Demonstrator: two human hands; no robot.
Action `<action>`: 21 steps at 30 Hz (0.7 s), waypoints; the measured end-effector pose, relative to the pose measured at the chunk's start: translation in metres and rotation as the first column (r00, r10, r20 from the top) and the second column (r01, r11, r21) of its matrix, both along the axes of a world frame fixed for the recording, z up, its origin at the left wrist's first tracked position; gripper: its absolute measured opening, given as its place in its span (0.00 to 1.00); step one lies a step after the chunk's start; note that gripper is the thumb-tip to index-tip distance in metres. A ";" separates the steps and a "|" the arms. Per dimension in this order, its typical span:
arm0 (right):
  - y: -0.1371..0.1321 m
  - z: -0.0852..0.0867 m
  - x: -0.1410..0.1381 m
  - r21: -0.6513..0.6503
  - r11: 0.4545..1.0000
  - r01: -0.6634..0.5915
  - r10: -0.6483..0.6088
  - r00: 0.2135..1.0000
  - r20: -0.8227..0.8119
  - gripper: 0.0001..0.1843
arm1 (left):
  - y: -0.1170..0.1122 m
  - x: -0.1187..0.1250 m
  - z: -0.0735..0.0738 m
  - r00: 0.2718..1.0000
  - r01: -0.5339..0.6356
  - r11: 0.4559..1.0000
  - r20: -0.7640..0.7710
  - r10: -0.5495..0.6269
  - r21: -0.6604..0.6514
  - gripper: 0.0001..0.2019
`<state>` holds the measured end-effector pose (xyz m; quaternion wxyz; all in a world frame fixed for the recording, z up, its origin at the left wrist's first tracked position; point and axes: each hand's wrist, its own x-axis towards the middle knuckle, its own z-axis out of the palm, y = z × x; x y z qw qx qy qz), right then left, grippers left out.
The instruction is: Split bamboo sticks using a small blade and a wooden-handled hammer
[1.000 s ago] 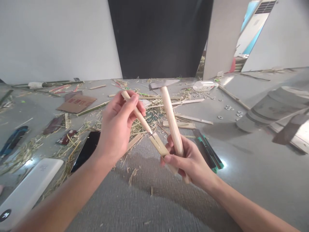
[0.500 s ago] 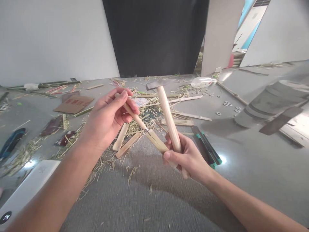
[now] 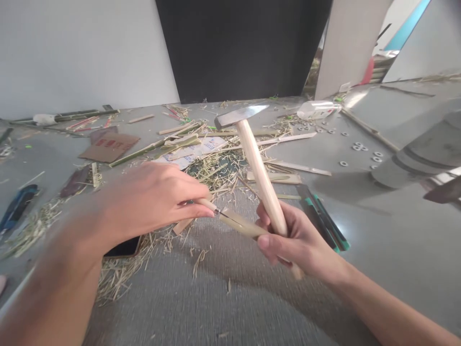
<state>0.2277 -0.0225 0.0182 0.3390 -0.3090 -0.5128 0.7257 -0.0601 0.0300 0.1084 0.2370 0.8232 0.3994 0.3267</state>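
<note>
My left hand (image 3: 162,199) is closed, palm down, around the wooden handle of a small carving chisel (image 3: 208,203). The chisel's short metal tip meets the near end of a pale bamboo strip (image 3: 240,223); whether it is in a slit there I cannot tell. My right hand (image 3: 295,242) pinches the strip's other end with the thumb. The same hand wraps a hammer (image 3: 261,178) by its wooden handle, with the steel head raised up and away from me. Most of the chisel handle is hidden in my left hand.
Bamboo shavings (image 3: 219,170) and split strips lie beyond my hands. Green-trimmed utility knives (image 3: 326,221) rest to the right, near white rings (image 3: 358,146), a grey cylinder (image 3: 414,154) and a clear bottle (image 3: 317,110). Cardboard (image 3: 110,146) and a blue cutter (image 3: 18,206) lie left.
My left hand has come down and turned over, going from a fingertip hold high on the chisel handle to a closed grip near the blade. My right hand still holds hammer and strip.
</note>
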 end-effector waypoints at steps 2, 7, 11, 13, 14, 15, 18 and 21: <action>0.000 -0.002 0.000 -0.022 1.000 -0.011 0.011 1.000 0.007 0.21 | 0.000 0.005 -0.002 0.954 0.130 0.991 -0.271 -0.131 -0.021 0.12; -0.001 -0.009 -0.003 -0.005 1.000 0.015 -0.016 1.000 -0.020 0.19 | 0.001 0.010 -0.001 0.894 0.184 0.983 -0.421 -0.155 0.027 0.15; -0.002 -0.011 -0.006 0.039 0.995 0.087 -0.085 0.995 -0.045 0.18 | -0.002 0.009 0.001 0.897 0.165 0.985 -0.423 -0.128 0.050 0.16; -0.003 -0.012 -0.007 0.053 0.994 0.097 -0.093 0.993 -0.069 0.18 | -0.005 0.010 0.002 0.853 0.180 0.978 -0.513 -0.100 0.108 0.17; -0.003 -0.012 -0.006 0.060 0.993 0.100 -0.096 0.992 -0.080 0.18 | -0.006 0.010 0.003 0.821 0.193 0.971 -0.565 -0.082 0.140 0.17; -0.002 -0.011 -0.006 0.065 0.992 0.105 -0.099 0.991 -0.089 0.17 | -0.007 0.011 0.004 0.791 0.206 0.964 -0.608 -0.063 0.169 0.17; -0.002 -0.011 -0.005 0.077 0.990 0.119 -0.112 0.989 -0.095 0.17 | -0.010 0.013 0.006 0.743 0.237 0.942 -0.669 -0.018 0.238 0.18; -0.003 -0.013 -0.005 0.085 0.989 0.122 -0.114 0.989 -0.092 0.17 | -0.011 0.014 0.006 0.725 0.252 0.928 -0.688 0.005 0.273 0.21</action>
